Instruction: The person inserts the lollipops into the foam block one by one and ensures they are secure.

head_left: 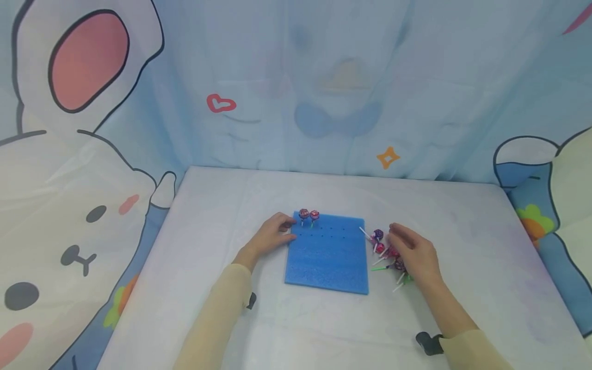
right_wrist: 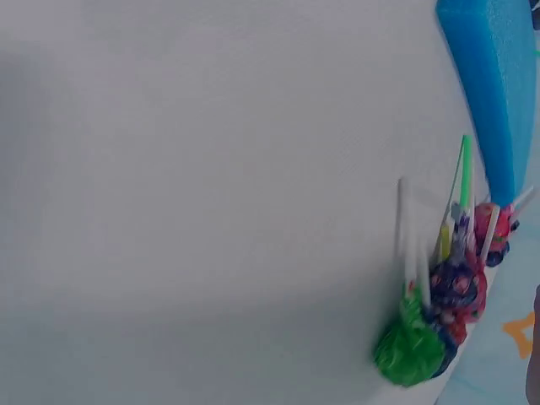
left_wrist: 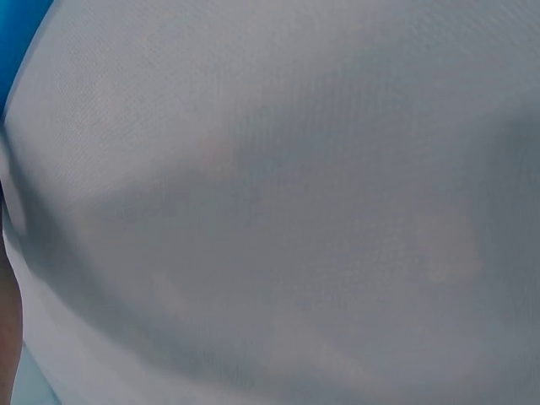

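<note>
A blue foam board (head_left: 326,262) with small holes lies on the table. Two wrapped lollipops (head_left: 303,214) stand upright in it near its far left corner. At the board's left edge rests my left hand (head_left: 268,237), thumb and fingers spread along the side. My right hand (head_left: 416,253) hovers over a loose pile of lollipops (head_left: 399,264) right of the board, its fingers loosely bent and nothing visible held. Purple, red and green wrappers show in the pile, and a green lollipop (right_wrist: 409,350) lies nearest in the right wrist view. The left wrist view mostly shows tablecloth.
A white cloth covers the table (head_left: 231,200). Behind it hangs a light blue curtain (head_left: 259,61) printed with cartoon figures. Dark wrist straps (head_left: 429,343) show at the sleeves.
</note>
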{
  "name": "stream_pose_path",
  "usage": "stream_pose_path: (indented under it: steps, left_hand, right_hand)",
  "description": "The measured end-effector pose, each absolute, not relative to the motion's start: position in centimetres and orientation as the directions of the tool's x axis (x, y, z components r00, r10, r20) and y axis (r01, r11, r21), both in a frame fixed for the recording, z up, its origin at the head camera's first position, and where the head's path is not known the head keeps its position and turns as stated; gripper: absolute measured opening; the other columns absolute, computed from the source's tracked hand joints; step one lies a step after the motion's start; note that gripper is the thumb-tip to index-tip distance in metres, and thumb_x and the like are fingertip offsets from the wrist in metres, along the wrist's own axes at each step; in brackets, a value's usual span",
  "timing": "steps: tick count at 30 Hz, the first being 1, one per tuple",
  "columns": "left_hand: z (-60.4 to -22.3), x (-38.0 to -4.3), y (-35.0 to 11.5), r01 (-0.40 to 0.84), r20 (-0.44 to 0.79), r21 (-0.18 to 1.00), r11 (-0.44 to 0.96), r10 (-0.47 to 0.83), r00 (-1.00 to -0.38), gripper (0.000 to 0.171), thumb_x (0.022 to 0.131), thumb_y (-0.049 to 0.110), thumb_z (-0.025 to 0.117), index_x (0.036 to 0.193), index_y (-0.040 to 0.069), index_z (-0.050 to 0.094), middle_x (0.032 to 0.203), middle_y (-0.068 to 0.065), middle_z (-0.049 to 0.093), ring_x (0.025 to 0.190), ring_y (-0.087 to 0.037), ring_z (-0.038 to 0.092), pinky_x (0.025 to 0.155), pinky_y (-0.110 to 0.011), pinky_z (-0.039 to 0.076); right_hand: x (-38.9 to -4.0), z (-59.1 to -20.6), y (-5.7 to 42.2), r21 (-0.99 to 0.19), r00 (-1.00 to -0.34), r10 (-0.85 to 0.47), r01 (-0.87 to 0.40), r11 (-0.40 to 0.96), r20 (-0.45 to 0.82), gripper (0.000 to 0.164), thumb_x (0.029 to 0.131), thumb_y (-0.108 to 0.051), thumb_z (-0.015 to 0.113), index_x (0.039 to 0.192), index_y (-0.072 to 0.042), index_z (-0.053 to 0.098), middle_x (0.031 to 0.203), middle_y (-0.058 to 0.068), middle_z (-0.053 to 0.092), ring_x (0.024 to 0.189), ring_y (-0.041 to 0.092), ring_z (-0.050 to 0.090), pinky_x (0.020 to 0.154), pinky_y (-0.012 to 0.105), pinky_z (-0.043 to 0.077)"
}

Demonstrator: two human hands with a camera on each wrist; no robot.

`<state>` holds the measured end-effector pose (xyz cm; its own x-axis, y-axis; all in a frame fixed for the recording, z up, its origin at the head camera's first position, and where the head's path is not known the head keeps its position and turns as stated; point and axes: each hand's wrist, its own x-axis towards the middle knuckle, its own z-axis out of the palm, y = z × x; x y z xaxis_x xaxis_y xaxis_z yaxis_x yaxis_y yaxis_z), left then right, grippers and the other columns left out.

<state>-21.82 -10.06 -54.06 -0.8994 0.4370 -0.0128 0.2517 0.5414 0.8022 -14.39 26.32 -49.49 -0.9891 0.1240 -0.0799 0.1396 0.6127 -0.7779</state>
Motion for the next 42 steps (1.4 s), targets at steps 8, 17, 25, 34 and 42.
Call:
stream_pose_path:
  steps: [8, 17, 25, 34, 42]
  left_hand:
    - [-53.9, -22.0, -10.1, 0.258, -0.033, 0.773, 0.580, 0.442, -0.897, 0.042, 0.090, 0.018, 0.071, 0.128, 0.004, 0.057, 0.125, -0.008, 0.058, 0.115, -0.021, 0.058, 0.101, -0.029, 0.048]
    - [-53.7, -21.9, -10.1, 0.260, -0.042, 0.755, 0.602, 0.441, -0.897, 0.043, 0.091, 0.020, 0.071, 0.129, 0.005, 0.057, 0.126, -0.008, 0.058, 0.116, -0.021, 0.057, 0.101, -0.030, 0.048]
    - [-53.6, -21.9, -10.1, 0.293, -0.019, 0.742, 0.604, 0.456, -0.890, 0.042, 0.090, 0.019, 0.072, 0.127, 0.004, 0.058, 0.124, -0.008, 0.059, 0.114, -0.021, 0.058, 0.100, -0.030, 0.048]
    - [-53.7, -21.9, -10.1, 0.285, -0.020, 0.754, 0.591, 0.455, -0.890, 0.042, 0.090, 0.019, 0.072, 0.126, 0.003, 0.058, 0.122, -0.009, 0.060, 0.115, -0.022, 0.057, 0.101, -0.033, 0.047]
    - [-53.8, -22.0, -10.1, 0.302, -0.006, 0.743, 0.597, 0.458, -0.889, 0.042, 0.090, 0.018, 0.072, 0.126, 0.003, 0.059, 0.122, -0.009, 0.060, 0.115, -0.022, 0.058, 0.101, -0.032, 0.047]
  right_hand:
    - [-12.0, -49.7, 29.3, -0.760, -0.978, 0.189, 0.188, 0.622, -0.088, 0.061, 0.097, -0.051, 0.051, 0.144, -0.013, 0.049, 0.140, 0.010, 0.055, 0.127, 0.026, 0.053, 0.085, 0.002, 0.044]
    - [-9.7, -50.8, 31.2, -0.708, -0.963, 0.244, 0.253, 0.660, -0.116, 0.061, 0.098, -0.050, 0.051, 0.142, -0.009, 0.050, 0.140, 0.013, 0.054, 0.127, 0.031, 0.053, 0.092, 0.019, 0.051]
    - [-8.4, -52.3, 31.6, -0.664, -0.938, 0.283, 0.342, 0.665, -0.200, 0.062, 0.099, -0.048, 0.051, 0.143, -0.005, 0.048, 0.141, 0.019, 0.051, 0.131, 0.045, 0.043, 0.103, 0.061, 0.039]
    - [-8.2, -53.1, 31.1, -0.623, -0.911, 0.330, 0.411, 0.666, -0.248, 0.059, 0.098, -0.043, 0.056, 0.141, -0.003, 0.049, 0.139, 0.019, 0.052, 0.132, 0.044, 0.043, 0.105, 0.060, 0.036]
    - [-8.2, -53.8, 30.6, -0.623, -0.931, 0.320, 0.358, 0.695, -0.178, 0.058, 0.096, -0.039, 0.061, 0.138, 0.000, 0.051, 0.130, 0.021, 0.058, 0.123, 0.042, 0.052, 0.102, 0.057, 0.041]
